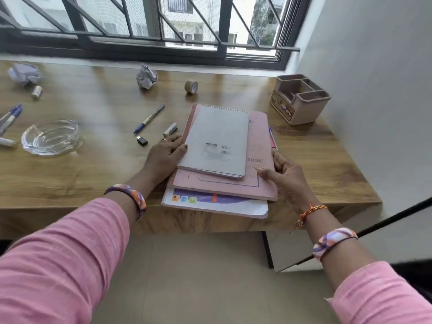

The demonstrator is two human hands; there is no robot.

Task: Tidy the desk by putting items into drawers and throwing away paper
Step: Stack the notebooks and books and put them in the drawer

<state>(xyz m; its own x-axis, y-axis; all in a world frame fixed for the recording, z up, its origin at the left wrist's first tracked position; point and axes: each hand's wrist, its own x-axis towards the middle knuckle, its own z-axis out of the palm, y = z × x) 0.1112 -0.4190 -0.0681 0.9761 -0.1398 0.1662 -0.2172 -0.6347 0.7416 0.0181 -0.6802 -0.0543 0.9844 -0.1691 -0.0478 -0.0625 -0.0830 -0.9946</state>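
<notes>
Left hand rests at the 9 o'clock edge of the book stack, fingers curled round the side of the grey spiral pad, thumb on its cover. Right hand grips the 3 o'clock edge of the pink book, thumb on top, fingers wrapped behind the edge.

Stack order, top down: grey spiral pad, pink book, white and purple book. The bottom book overhangs the near edge of the counter. A pink pen lies just beside the stack at 3 o'clock.

From the stack, at 9 to 10 o'clock: white marker, small black adapter, blue pen. At 12 o'clock: tape roll. At 11 o'clock: crumpled paper. At 2 o'clock: beige organiser, compartments open upward.

Far left of the counter: glass ashtray, second crumpled paper, small silver roll, blue markers.

Drawer stands open under the counter, below the right wrist.
</notes>
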